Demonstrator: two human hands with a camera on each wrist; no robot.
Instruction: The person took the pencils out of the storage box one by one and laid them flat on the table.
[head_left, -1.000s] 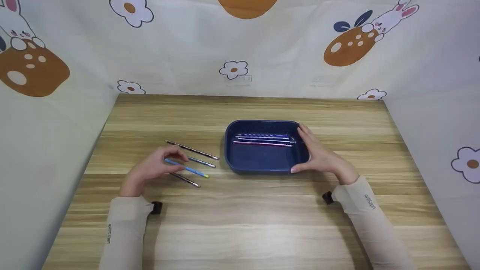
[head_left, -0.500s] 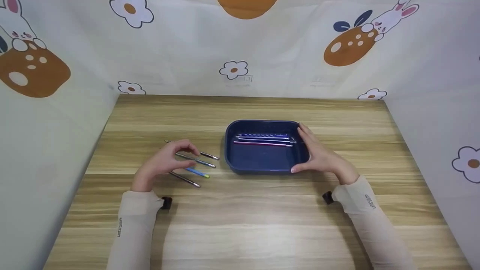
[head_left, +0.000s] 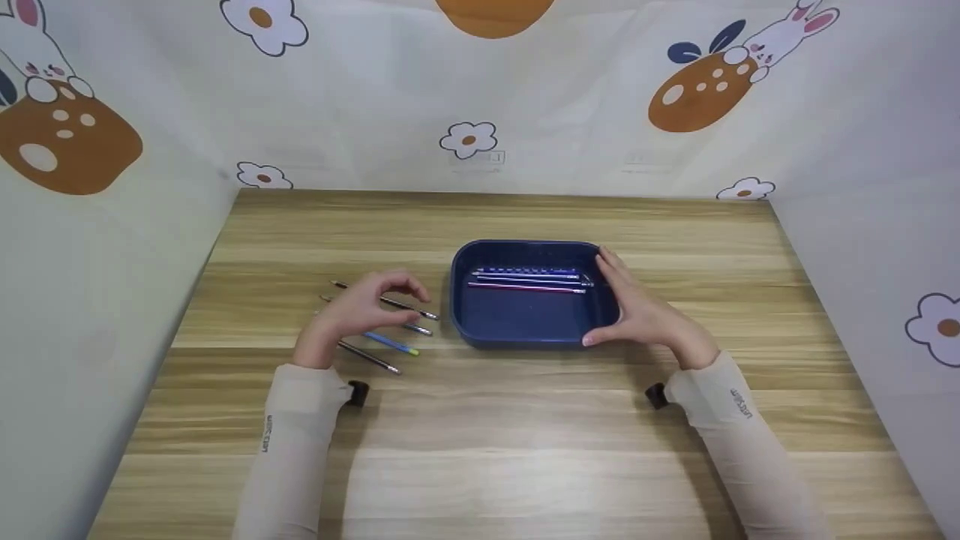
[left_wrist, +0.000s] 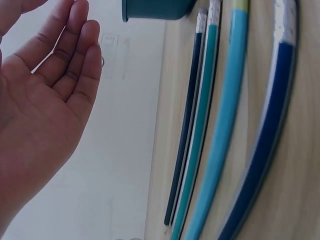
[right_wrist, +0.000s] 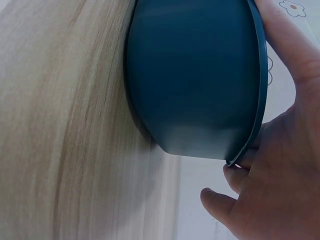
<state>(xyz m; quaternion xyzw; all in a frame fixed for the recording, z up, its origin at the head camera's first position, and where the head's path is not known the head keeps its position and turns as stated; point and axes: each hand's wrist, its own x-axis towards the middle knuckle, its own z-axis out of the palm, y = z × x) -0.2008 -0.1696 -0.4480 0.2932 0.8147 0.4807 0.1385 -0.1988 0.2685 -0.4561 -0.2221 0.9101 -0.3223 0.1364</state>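
My left hand (head_left: 367,304) hovers over several loose pencils left of a dark blue box (head_left: 532,321). Its fingers are loosely curved, with nothing between them. Beneath it lie a dark pencil (head_left: 409,306) at the back, a teal pencil (head_left: 418,328), a light blue pencil (head_left: 394,344) and a dark blue pencil (left_wrist: 270,115) at the front. My right hand (head_left: 637,311) holds the box's right end, thumb at one corner and fingers at the other. In the right wrist view some fingers are hidden behind the rim.
Several pencils (head_left: 525,285) lie side by side inside the box, toward its far wall. The wooden table (head_left: 487,450) extends around it. Printed fabric walls (head_left: 360,112) enclose the back and both sides.
My left hand has moved right and away from me, from above the light blue pencil to over the back pencils near the box. The right hand and box have stayed in place.
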